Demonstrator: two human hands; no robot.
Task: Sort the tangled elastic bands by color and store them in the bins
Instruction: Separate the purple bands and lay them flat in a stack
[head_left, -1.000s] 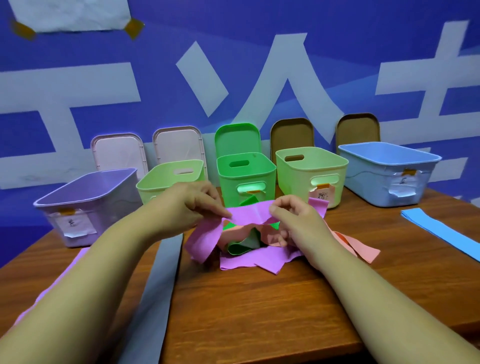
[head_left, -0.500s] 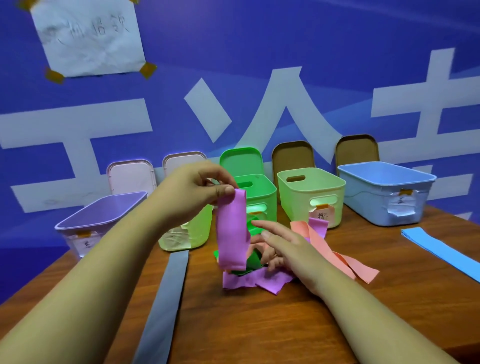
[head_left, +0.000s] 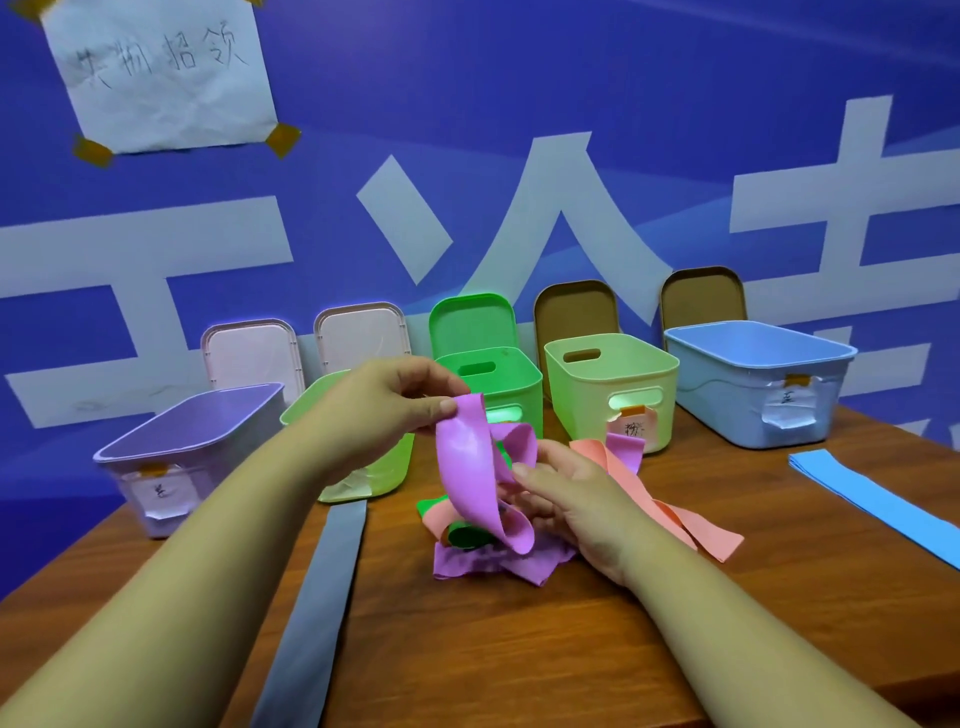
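Since 0.5 s ago: curls purple band into a loop rather than a straight hang, just before green bin. Pinches its top end with left hand, thumb against forefinger. Rests right hand on tangle; fingers hidden behind band, cannot tell grasp.

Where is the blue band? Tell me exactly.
In the head view, the blue band lies flat on the table at the far right, in front of the blue bin and well right of the tangled pile.
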